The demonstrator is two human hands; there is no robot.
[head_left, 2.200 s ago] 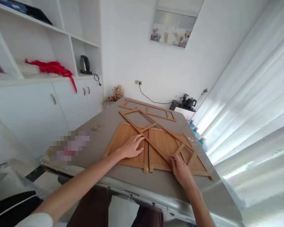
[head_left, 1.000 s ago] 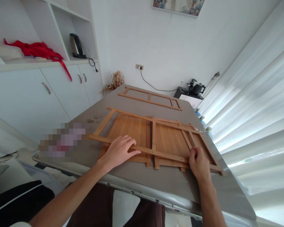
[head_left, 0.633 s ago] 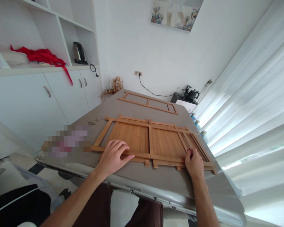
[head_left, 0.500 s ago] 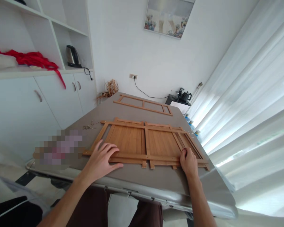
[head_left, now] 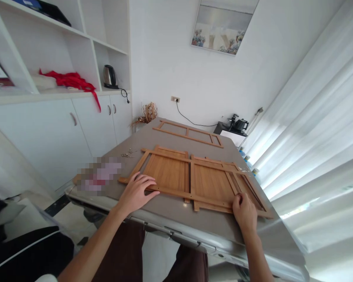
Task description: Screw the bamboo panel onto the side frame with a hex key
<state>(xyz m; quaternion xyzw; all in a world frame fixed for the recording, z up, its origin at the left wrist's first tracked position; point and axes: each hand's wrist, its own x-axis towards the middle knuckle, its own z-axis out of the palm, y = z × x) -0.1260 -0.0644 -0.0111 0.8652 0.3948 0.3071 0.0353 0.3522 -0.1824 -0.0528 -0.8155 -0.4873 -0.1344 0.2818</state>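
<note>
A slatted wooden frame (head_left: 176, 193) lies flat over wooden panels (head_left: 166, 170) on the grey-brown table (head_left: 176, 219). My left hand (head_left: 139, 192) spans its near rail towards the left end, thumb on the near side and bent fingers on the far side. Further right, my right hand (head_left: 244, 211) has its fingers curled tightly round the same rail. The fingertips of that hand are mostly hidden. Short wooden ends poke out under the rail between my hands. A gap separates the left panel from the right panel (head_left: 212, 181).
A second open wooden frame (head_left: 187, 133) lies at the table's far end. Small metal pieces (head_left: 128, 154) sit left of the panels, beside a blurred-out patch (head_left: 98, 176). Bottles (head_left: 247, 158) stand past the right edge. Shelves with a kettle (head_left: 109, 76) line the left wall.
The view has swung left and tilted. Less of the wooden ends now shows beyond the near rail, so the frame and panels have shifted slightly against each other. Both hands stay at the rail.
</note>
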